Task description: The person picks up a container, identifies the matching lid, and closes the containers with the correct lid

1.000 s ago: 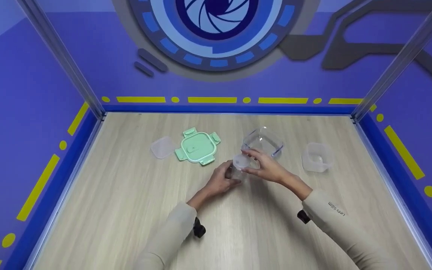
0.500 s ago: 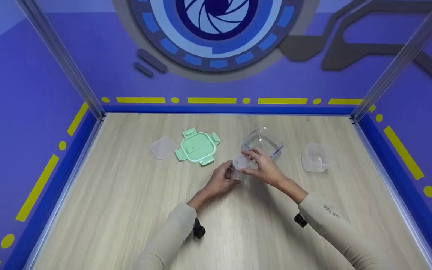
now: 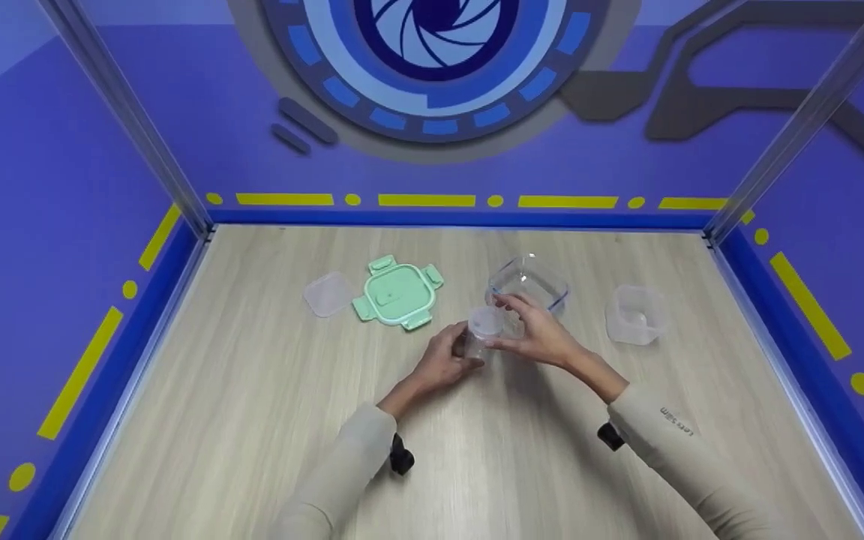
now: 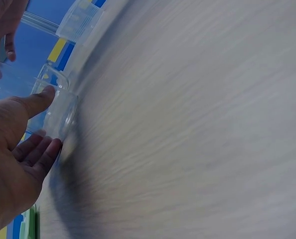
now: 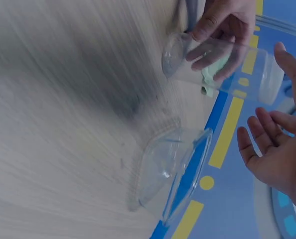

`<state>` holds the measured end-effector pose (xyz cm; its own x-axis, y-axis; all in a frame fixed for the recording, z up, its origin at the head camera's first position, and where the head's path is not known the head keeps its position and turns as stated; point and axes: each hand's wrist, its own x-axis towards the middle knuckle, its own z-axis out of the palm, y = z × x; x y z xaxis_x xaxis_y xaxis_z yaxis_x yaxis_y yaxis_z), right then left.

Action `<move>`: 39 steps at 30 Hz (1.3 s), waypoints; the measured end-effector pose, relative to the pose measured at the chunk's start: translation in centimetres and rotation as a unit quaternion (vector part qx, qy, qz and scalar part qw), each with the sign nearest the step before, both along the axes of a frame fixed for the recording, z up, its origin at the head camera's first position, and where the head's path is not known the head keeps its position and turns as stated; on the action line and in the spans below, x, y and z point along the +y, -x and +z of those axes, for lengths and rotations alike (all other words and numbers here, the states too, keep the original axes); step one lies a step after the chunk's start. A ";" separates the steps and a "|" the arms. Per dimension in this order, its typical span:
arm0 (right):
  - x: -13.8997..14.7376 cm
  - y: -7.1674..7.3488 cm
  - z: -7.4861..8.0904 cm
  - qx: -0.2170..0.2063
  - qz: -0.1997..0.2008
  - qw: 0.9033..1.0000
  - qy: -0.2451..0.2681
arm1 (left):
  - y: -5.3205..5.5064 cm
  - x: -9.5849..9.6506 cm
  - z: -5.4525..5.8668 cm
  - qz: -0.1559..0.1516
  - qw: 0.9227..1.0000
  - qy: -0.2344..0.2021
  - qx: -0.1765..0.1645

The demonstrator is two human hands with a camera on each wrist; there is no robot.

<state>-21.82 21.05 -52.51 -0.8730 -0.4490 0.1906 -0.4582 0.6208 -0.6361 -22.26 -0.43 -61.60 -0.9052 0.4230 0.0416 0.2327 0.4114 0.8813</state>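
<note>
A clear cylindrical jar (image 3: 479, 352) with a round whitish lid (image 3: 487, 321) stands near the middle of the wooden table. My left hand (image 3: 439, 361) grips its body from the left, thumb on one side and fingers on the other. At the lid's right side is my right hand (image 3: 543, 337). In the right wrist view, that hand's spread, relaxed fingers (image 5: 260, 133) show a gap from the lid, with the thumb close by its edge. The left wrist view shows the jar's base just by the tabletop, between left thumb (image 4: 41, 99) and fingertips.
A square clear glass container (image 3: 528, 281) stands just behind the right hand. Farther right sits a translucent plastic box (image 3: 634, 319). A green lid with flip clips (image 3: 400, 295) and a flat translucent square lid (image 3: 327, 295) lie at left. Blue walls (image 3: 432, 176) enclose the table.
My right hand's fingers have come slightly away from the jar's lid, toward the right, and spread wider. The left hand keeps its hold on the jar in the same place.
</note>
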 end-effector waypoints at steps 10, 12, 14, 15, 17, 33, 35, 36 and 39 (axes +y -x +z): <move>0.1 0.5 0.9 -0.017 0.060 0.997 -0.042 | -0.1 -0.2 -0.3 -0.002 1.000 -0.004 0.011; 0.1 0.5 0.8 -0.016 0.059 0.997 -0.054 | -0.1 -0.2 -0.3 -0.003 1.000 -0.004 0.008; 0.1 0.4 0.7 -0.018 0.056 0.996 -0.060 | -0.2 -0.1 -0.3 -0.004 1.000 -0.007 0.008; 0.0 0.4 0.6 -0.017 0.055 0.996 -0.062 | -0.2 -0.1 -0.3 -0.004 1.000 -0.007 0.006; 0.0 0.4 0.5 -0.016 0.053 0.997 -0.059 | -0.2 -0.1 -0.3 -0.003 1.000 -0.007 0.006; -0.7 -0.1 -0.9 0.084 0.000 0.996 -0.019 | -0.2 -0.3 -0.3 -0.005 1.000 -0.018 0.016; -0.9 -0.2 -1.0 0.090 -0.012 0.996 -0.010 | -0.1 -0.2 -0.3 -0.007 1.000 -0.023 0.018; -1.0 -0.2 -1.1 0.092 -0.016 0.996 -0.007 | -0.1 -0.2 -0.3 -0.007 0.999 -0.024 0.020; -1.1 -0.3 -1.2 0.096 -0.025 0.995 0.000 | -0.1 -0.2 -0.3 -0.004 1.000 -0.018 0.022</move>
<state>-21.47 19.95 -53.71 -0.8422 -0.4055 0.3553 -0.5390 0.6466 -0.5398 -22.16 -0.59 -61.92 -0.8990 0.4273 0.0958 0.2737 0.3775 0.8846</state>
